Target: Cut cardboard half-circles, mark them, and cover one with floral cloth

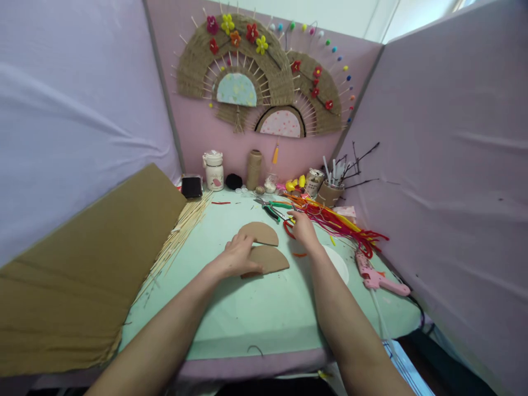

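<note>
Two half-round pieces of brown cardboard lie on the mint-green tabletop, the back one (260,233) just beyond the front one (271,259). My left hand (240,256) rests over their left ends, fingers apart, the thumb on the front piece and the fingertips by the back one. Farther right, my right hand (303,226) reaches down beside orange-handled scissors (288,230), its fingers bent together. Whatever they grip, if anything, is hidden. Pliers (271,212) with dark and green handles lie just beyond the scissors.
Pipe cleaners (334,220) spread at the right, near a pink glue gun (377,279) and a white disc (337,265). Thin sticks (175,239) and a large cardboard sheet (94,264) lie left. A jar (213,171) and twine spool (254,169) stand at the back.
</note>
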The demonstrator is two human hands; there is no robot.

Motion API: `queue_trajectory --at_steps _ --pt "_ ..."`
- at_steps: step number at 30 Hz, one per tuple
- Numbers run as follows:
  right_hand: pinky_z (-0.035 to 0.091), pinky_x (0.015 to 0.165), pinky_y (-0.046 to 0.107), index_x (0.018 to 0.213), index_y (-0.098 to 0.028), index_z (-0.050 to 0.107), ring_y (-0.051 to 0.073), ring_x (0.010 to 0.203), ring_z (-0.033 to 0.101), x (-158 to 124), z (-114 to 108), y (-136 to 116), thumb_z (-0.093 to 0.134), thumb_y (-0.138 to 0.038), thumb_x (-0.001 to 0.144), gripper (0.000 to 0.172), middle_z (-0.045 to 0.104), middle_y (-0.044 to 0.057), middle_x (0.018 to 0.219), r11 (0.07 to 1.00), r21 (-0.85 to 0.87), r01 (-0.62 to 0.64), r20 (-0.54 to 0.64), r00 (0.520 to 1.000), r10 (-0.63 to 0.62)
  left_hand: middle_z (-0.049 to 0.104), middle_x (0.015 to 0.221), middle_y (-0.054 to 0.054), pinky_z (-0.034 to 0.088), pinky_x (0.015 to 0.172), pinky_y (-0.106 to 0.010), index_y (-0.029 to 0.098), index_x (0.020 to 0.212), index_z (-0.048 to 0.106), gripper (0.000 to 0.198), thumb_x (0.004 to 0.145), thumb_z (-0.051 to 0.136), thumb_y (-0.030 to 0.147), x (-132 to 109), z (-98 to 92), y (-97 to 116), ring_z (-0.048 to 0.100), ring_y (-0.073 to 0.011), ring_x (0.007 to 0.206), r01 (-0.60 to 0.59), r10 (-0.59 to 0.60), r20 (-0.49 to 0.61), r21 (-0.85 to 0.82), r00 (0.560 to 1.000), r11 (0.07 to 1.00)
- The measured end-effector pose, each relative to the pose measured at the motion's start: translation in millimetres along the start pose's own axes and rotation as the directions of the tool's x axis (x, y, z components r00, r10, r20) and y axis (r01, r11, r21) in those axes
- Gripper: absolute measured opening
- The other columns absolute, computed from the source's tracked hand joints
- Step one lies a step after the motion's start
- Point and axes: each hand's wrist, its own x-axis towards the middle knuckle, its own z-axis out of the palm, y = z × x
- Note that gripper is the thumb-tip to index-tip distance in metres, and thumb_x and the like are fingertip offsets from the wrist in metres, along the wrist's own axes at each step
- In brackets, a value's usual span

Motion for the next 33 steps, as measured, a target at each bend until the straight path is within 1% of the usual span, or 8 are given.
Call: queue_trajectory --at_steps 3,7,10,15,18,26,30,33 --pt "0.040 0.095 0.039 0.124 -0.016 0.062 0.028 0.106 0.057 -1.1 -5.9 6.1 0.044 0.000 0.069 0.060 0.061 0.016 0.113 0.994 -0.110 -0.004 -0.021 1.000 0.001 0.050 0.131 -0.016 0.041 0.096 -0.050 0.019 0.126 0.049 0.085 0.056 0.074 0.061 1.3 0.6 1.9 0.043 -0.0379 0.124 -0.053 0.053 0.045 -0.002 0.998 0.999" --pt "0.042 0.092 0.037 0.146 -0.023 0.037 0.025 0.108 0.057 -2.0 -8.2 7.8 0.039 0.001 0.074 0.076 0.058 0.015 0.122 0.978 -0.208 0.017 -0.061 0.998 -0.030 0.051 0.130 -0.015 0.041 0.095 -0.048 0.019 0.127 0.046 0.079 0.060 0.073 0.052 2.4 2.1 1.6 0.045 -0.0362 0.122 -0.123 0.126 0.062 -0.050 0.990 0.991" --pt "0.045 0.085 0.032 0.151 -0.025 0.024 0.023 0.104 0.061 -1.3 -8.6 7.5 0.039 -0.001 0.078 0.078 0.063 0.012 0.118 0.939 -0.342 0.018 -0.044 0.998 -0.035 0.052 0.126 -0.014 0.042 0.094 -0.046 0.018 0.128 0.046 0.072 0.064 0.070 0.043 0.1 2.4 1.9 0.048 -0.0344 0.117 -0.163 0.168 0.063 -0.074 0.984 0.984" --pt "0.044 0.085 0.030 0.131 -0.018 0.055 0.024 0.104 0.062 4.3 -11.3 14.4 0.043 -0.004 0.084 0.050 0.068 0.012 0.108 0.886 -0.461 -0.050 -0.051 0.998 0.030 0.053 0.126 -0.014 0.040 0.095 -0.048 0.019 0.131 0.044 0.072 0.064 0.066 0.035 -5.1 -2.1 5.8 0.047 -0.0356 0.118 -0.219 0.223 0.056 -0.070 0.973 0.973" --pt "0.043 0.087 0.031 0.121 -0.016 0.064 0.025 0.107 0.061 7.3 -11.8 19.9 0.045 -0.006 0.085 0.042 0.067 0.015 0.113 0.864 -0.497 -0.084 -0.074 0.996 0.055 0.053 0.125 -0.013 0.040 0.094 -0.047 0.020 0.130 0.045 0.069 0.065 0.065 0.034 -7.1 -4.5 7.8 0.048 -0.0348 0.115 -0.231 0.235 0.062 -0.060 0.970 0.971" --pt "0.037 0.093 0.042 0.119 -0.022 0.066 0.027 0.112 0.056 8.5 -6.3 16.9 0.041 -0.006 0.087 0.044 0.064 0.013 0.117 0.832 -0.532 -0.154 -0.153 0.985 0.084 0.055 0.122 -0.013 0.039 0.096 -0.046 0.020 0.126 0.051 0.062 0.068 0.064 0.039 -3.9 0.7 5.3 0.050 -0.0344 0.115 -0.250 0.250 0.015 -0.040 0.968 0.968" --pt "0.029 0.100 0.051 0.131 -0.019 0.056 0.031 0.122 0.047 6.1 -3.4 10.2 0.039 -0.011 0.090 0.045 0.057 0.017 0.128 0.827 -0.521 -0.209 -0.275 0.959 0.069 0.057 0.122 -0.013 0.037 0.098 -0.046 0.021 0.120 0.054 0.059 0.066 0.066 0.041 -0.1 4.0 3.2 0.052 -0.0335 0.114 -0.265 0.264 -0.028 -0.034 0.964 0.964" --pt "0.026 0.101 0.050 0.131 -0.014 0.055 0.032 0.121 0.046 0.7 3.0 2.8 0.046 -0.022 0.089 0.044 0.056 0.019 0.130 0.841 -0.513 -0.171 -0.281 0.959 0.023 0.056 0.125 -0.013 0.034 0.102 -0.048 0.021 0.125 0.050 0.064 0.067 0.067 0.042 -0.9 4.8 3.3 0.050 -0.0331 0.118 -0.272 0.271 -0.041 -0.025 0.962 0.962"
